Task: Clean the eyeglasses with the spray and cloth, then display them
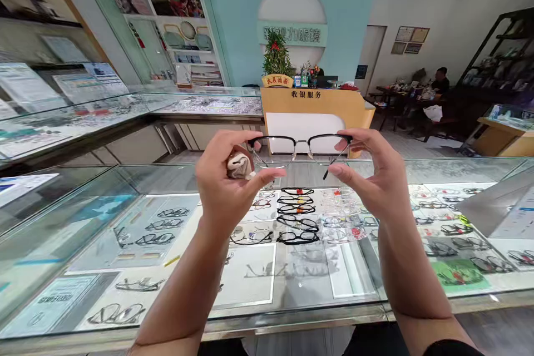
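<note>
A pair of glasses point(301, 142) with black upper rims and thin metal lower rims is held up level above the glass display case. My left hand point(229, 178) grips its left end between thumb and fingers, with a crumpled light cloth point(239, 166) tucked in the same palm. At the right end, my right hand point(371, 169) holds the frame with its fingers on top and the thumb below. One temple arm slants down near the right thumb. Rows of black glasses point(297, 222) lie inside the case below.
The glass display case point(321, 307) spans the front, with more glasses on both sides. Beyond it stand a wooden counter point(312, 101) with a plant point(276, 58) and another glass case point(208, 104) at left. A person point(440, 82) sits far back right.
</note>
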